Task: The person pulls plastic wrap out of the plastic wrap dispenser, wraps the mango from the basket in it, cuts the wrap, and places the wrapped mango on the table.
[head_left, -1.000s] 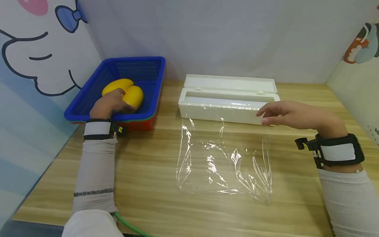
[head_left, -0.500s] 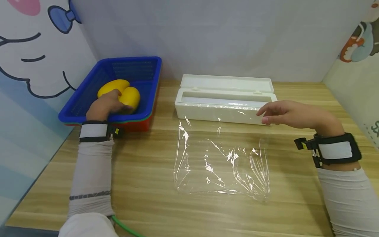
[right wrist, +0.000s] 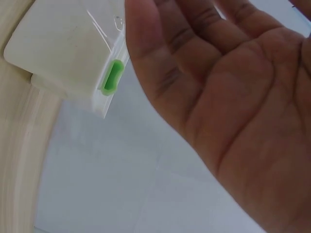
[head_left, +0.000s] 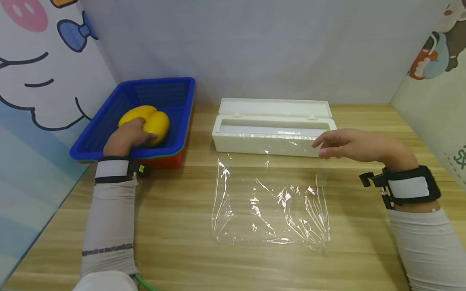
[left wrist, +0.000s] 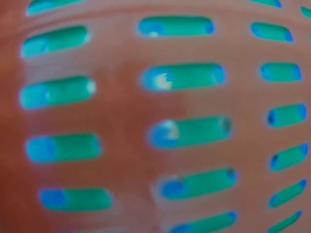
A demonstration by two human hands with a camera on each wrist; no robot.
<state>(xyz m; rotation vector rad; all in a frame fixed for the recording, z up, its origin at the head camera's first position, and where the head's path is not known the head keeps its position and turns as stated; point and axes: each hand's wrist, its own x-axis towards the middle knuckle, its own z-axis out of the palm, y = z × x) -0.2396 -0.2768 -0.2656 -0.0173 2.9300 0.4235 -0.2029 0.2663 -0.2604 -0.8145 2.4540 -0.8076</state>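
My left hand (head_left: 125, 137) reaches over the near rim of the blue basket (head_left: 185, 117), its fingers curled round a yellow mango (head_left: 159, 124). A second yellow mango (head_left: 136, 113) lies against it; the hand covers part of both. The right hand (head_left: 358, 146), fingers loosely bent and holding nothing, hovers by the right end of a white cling film box (head_left: 262, 144). From the box, whose lid stands open, a clear sheet of cling film (head_left: 269, 206) spreads over the table. In the right wrist view, the palm (right wrist: 252, 97) is beside the box end (right wrist: 63, 48).
Under the blue basket sits a red basket (head_left: 164, 161) with a green rim between; its slotted wall (left wrist: 121, 111) fills the left wrist view. A wood-grain table (head_left: 178, 226) lies beneath everything. Walls rise behind and at both sides. A green cord (head_left: 143, 281) runs by the left sleeve.
The head view has tilted and shifted slightly. My left fingers have moved a little on the mango, which stays in the basket. The right hand keeps almost the same place by the box.
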